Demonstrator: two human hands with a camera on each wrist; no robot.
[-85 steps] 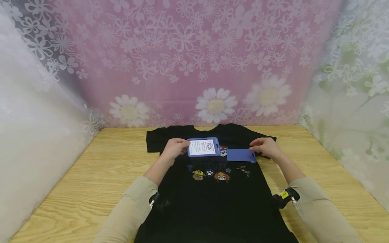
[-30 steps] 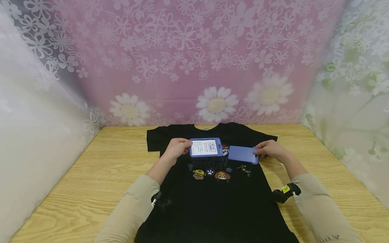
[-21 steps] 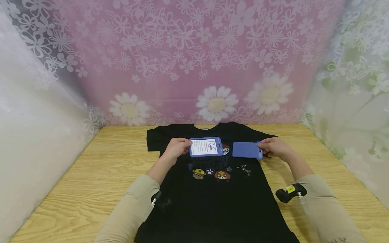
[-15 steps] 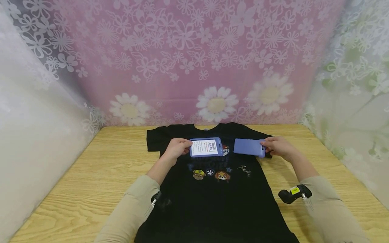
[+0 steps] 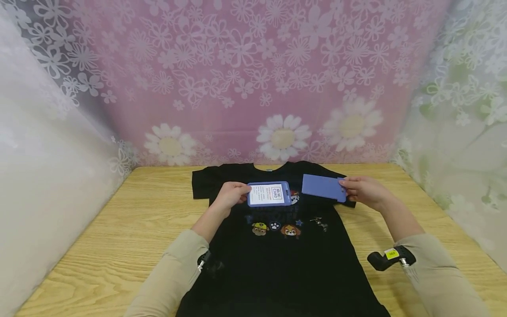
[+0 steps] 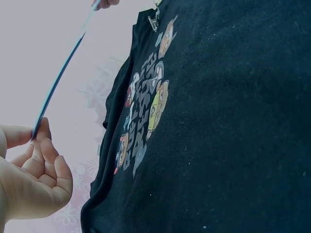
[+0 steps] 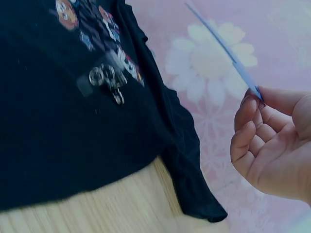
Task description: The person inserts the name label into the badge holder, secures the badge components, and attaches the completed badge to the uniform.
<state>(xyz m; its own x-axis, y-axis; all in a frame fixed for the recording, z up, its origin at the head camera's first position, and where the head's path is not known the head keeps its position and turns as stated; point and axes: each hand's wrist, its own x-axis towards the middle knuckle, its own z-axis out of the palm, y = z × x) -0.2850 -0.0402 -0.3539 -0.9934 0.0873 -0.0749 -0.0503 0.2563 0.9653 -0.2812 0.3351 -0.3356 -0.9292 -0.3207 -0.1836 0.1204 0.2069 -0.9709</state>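
Observation:
My left hand (image 5: 229, 197) pinches the left end of a blue ID card holder (image 5: 287, 198) with a white printed card (image 5: 264, 193) in it. A plain blue cover (image 5: 321, 186), tilted slightly, is pinched at its slotted right end by my right hand (image 5: 365, 192). The two blue pieces are apart, a small gap between them, both above a black T-shirt (image 5: 277, 273). In the left wrist view the card holder (image 6: 57, 80) shows edge-on between thumb and fingers; the right wrist view shows the cover (image 7: 226, 51) edge-on too.
The T-shirt lies spread on a wooden table (image 5: 119, 233), cartoon faces printed on its chest. A small metal clip (image 5: 319, 223) lies on the shirt, right of the print. Flowered curtains (image 5: 222, 88) hang behind the table and at both sides.
The cover in my right hand has moved right and up, away from the card holder, and is now tilted. My left hand and the card holder have hardly moved.

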